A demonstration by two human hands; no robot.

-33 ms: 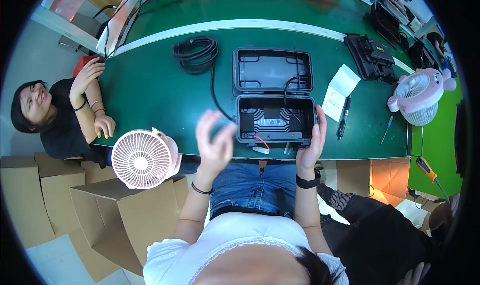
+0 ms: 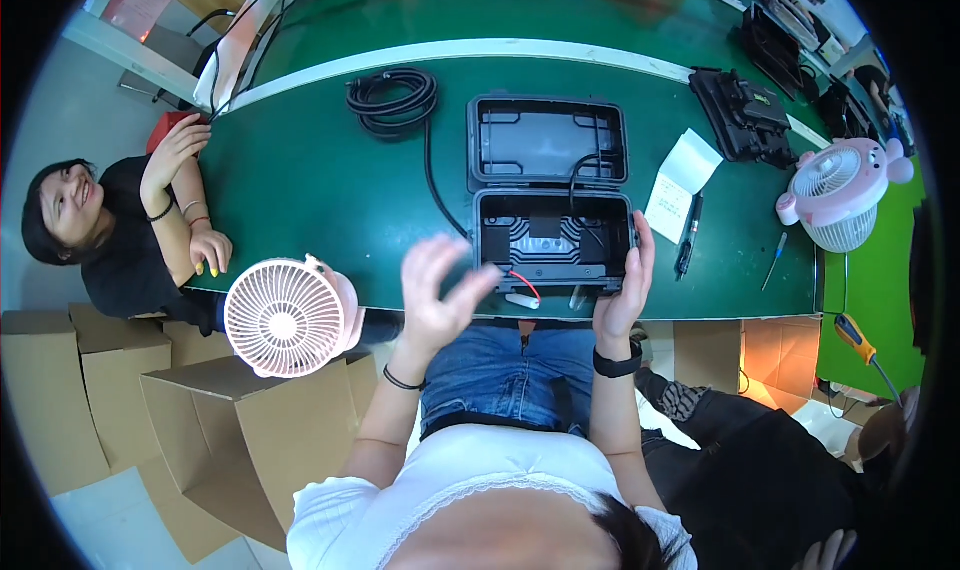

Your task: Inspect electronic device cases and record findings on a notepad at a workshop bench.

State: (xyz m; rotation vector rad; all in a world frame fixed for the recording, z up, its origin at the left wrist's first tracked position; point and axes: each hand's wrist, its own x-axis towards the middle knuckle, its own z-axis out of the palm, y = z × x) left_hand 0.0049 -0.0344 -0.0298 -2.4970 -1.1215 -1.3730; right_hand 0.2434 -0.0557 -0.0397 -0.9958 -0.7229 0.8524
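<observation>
An open black plastic case (image 2: 553, 247) with its lid (image 2: 546, 135) folded back sits at the bench's front edge, holding metal plates and a cable. My right hand (image 2: 625, 275) grips its right side. My left hand (image 2: 440, 285), blurred, is raised left of the case with fingers apart and holding nothing. A red wire (image 2: 522, 280) with a small white connector (image 2: 522, 300) hangs at the front of the case. A black cable runs down to it from a coil (image 2: 390, 103).
On the green bench (image 2: 300, 170) are pink fans (image 2: 285, 325) (image 2: 840, 180), a paper (image 2: 670, 200), a pen (image 2: 689, 235), a small screwdriver (image 2: 773, 260) and black units (image 2: 740, 115). A person (image 2: 120, 220) leans at the left; another (image 2: 750, 470) is lower right. Cardboard boxes (image 2: 290, 420) stand below.
My left hand has moved a little to the right, toward the case, with its fingers still apart. My right hand stays on the case.
</observation>
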